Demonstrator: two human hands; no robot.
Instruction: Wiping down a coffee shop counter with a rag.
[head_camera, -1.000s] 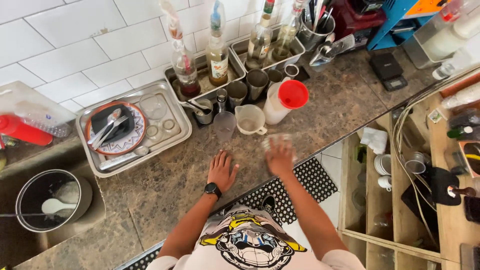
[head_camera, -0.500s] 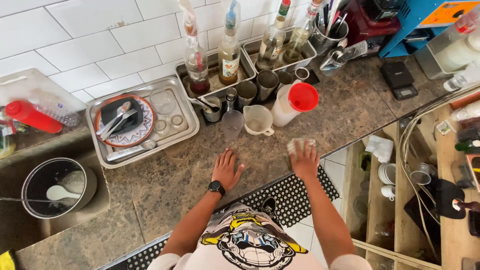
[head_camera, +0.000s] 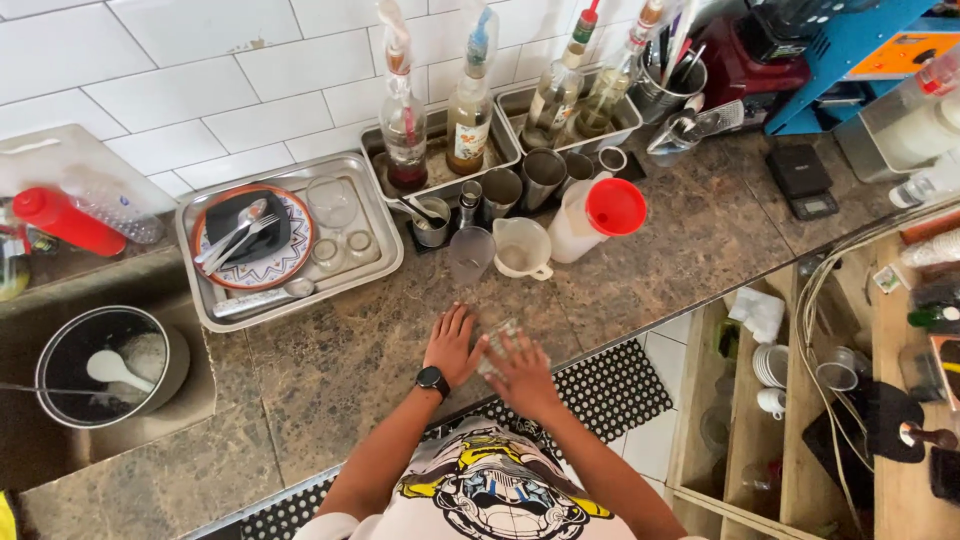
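Observation:
My left hand (head_camera: 452, 345), with a black watch on its wrist, lies flat on the brown stone counter (head_camera: 330, 370), fingers spread. Right beside it, my right hand (head_camera: 524, 372) presses down on a small pale cloth (head_camera: 499, 338) that shows between the two hands. Both hands are near the counter's front edge. Just behind them stand a clear plastic cup (head_camera: 469, 254) and a white measuring jug (head_camera: 522, 247).
A white container with a red lid (head_camera: 600, 214) stands behind the jug. At left, a metal tray (head_camera: 375, 262) holds a plate, spoons and glasses. A pot (head_camera: 100, 360) sits in the sink. Bottles and steel cups line the tiled wall. Open shelves (head_camera: 790, 370) are at right.
My right hand has slid the cloth leftward along the counter until it sits against my left hand. The left hand has stayed in place.

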